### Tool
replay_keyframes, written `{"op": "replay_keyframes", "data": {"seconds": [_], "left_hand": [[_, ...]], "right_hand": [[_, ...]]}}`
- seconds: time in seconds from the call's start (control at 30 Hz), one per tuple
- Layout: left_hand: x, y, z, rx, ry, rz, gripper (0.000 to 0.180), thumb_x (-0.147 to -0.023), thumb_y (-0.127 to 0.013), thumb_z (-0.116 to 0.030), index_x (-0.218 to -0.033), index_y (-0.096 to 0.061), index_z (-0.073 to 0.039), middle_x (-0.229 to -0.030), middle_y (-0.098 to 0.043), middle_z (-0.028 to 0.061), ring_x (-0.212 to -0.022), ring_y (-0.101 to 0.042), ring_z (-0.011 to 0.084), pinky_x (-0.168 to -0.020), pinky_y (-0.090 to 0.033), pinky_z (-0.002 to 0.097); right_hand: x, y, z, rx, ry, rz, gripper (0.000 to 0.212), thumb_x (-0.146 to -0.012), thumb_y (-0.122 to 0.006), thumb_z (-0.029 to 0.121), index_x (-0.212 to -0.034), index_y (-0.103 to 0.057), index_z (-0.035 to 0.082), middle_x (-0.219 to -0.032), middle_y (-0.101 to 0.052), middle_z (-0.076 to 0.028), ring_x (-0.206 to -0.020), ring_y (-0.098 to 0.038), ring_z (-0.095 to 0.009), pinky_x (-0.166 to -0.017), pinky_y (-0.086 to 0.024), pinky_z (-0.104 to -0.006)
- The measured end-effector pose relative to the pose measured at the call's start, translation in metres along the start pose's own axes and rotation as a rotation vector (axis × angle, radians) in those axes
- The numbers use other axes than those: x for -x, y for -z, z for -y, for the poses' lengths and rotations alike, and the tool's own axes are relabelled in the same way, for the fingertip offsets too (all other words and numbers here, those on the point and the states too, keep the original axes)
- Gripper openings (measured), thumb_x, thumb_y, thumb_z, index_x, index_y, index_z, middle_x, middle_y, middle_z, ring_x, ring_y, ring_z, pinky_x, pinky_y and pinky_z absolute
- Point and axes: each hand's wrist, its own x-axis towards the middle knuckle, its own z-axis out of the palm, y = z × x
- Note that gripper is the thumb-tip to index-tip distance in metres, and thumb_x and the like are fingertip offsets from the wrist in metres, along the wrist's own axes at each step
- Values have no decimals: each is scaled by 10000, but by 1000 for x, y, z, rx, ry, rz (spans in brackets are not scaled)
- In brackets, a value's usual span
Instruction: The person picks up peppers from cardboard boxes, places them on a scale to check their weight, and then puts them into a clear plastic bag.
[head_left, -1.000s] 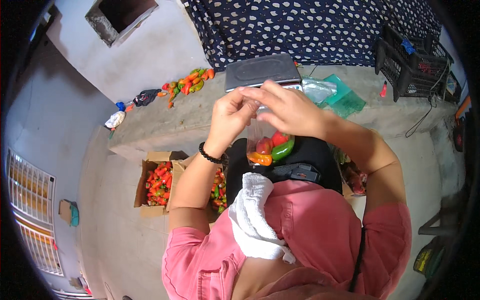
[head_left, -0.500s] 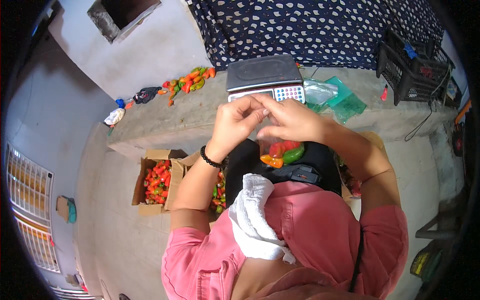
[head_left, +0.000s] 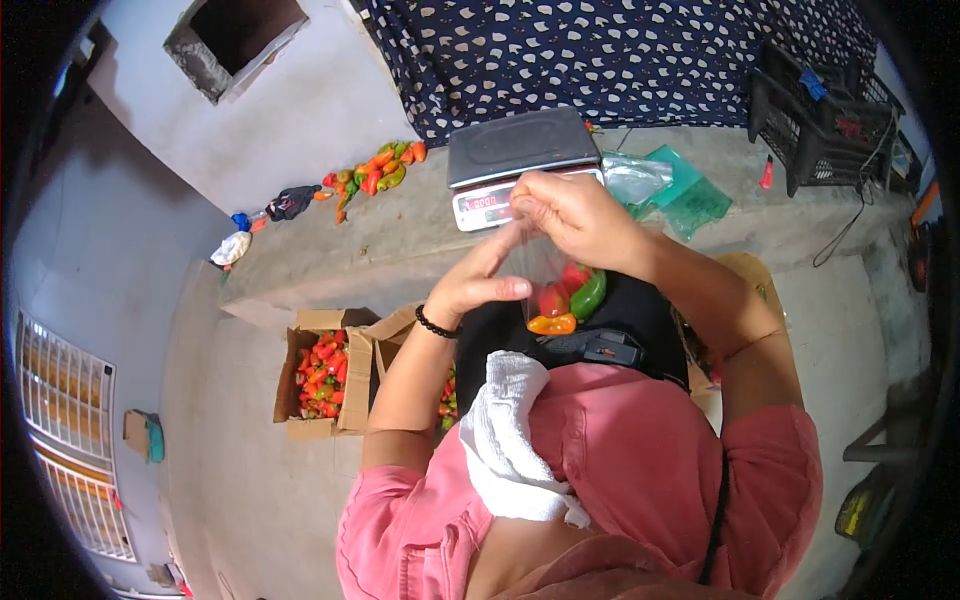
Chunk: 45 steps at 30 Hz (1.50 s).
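Note:
A clear plastic bag [head_left: 546,262] hangs over my lap with red, green and orange peppers [head_left: 566,300] at its bottom. My right hand [head_left: 585,222] is closed around the gathered top of the bag, in front of the scale. Against the bag's left side is my left hand [head_left: 478,278], its thumb stretched out and apart from the fingers; the fingertips are partly hidden near the bag's neck. Just beyond my hands stands a digital scale [head_left: 524,148] with a dark bare plate and a lit red display.
Loose peppers [head_left: 372,176] lie on the concrete ledge [head_left: 300,262] left of the scale. Green and clear plastic bags [head_left: 690,205] are to its right, near a black crate [head_left: 825,140]. A cardboard box [head_left: 318,378] of peppers sits on the floor at left.
My left hand has let go of the bag's top and moved down and left, its thumb spreading. My right hand keeps the top pinched. The scale's display has come into view.

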Motion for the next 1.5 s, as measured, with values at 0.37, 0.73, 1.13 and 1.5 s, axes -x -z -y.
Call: {"op": "replay_keyframes", "data": {"seconds": [0.37,0.73,1.13,1.5], "left_hand": [[-8,-27,-27,85,54,125,1006,-608,-718,-323,-1373,-183,53,-1376,-301,176,-1301,-272,290,-1079,-168,361],[-4,-56,3,332,3,34,750,-625,-693,-249,-1243,-359,10,-1166,-461,129,-1073,-445,221,-961,-311,337],[14,-56,36,35,22,-16,461,-691,-707,-196,-1054,-505,4,-1102,-503,109,-1079,-474,237,-929,-358,324],[7,-66,52,-249,38,-121,369,-690,-686,-228,-929,-505,-13,-966,-533,140,-907,-512,261,-836,-393,345]], "right_hand": [[-13,10,34,-188,-10,-32,170,-922,-472,146,-859,-538,3,-685,-546,-47,-615,-489,-90,-561,-409,-248],[-16,9,36,-345,-135,-51,174,-937,-456,155,-851,-536,26,-715,-513,26,-617,-418,-35,-563,-377,-193],[-12,4,24,-410,-209,-76,211,-950,-440,206,-842,-531,49,-718,-483,39,-611,-397,-33,-559,-362,-182],[-11,2,25,-491,-297,-31,187,-933,-459,157,-830,-541,24,-729,-534,12,-699,-465,-54,-642,-410,-209]]}}
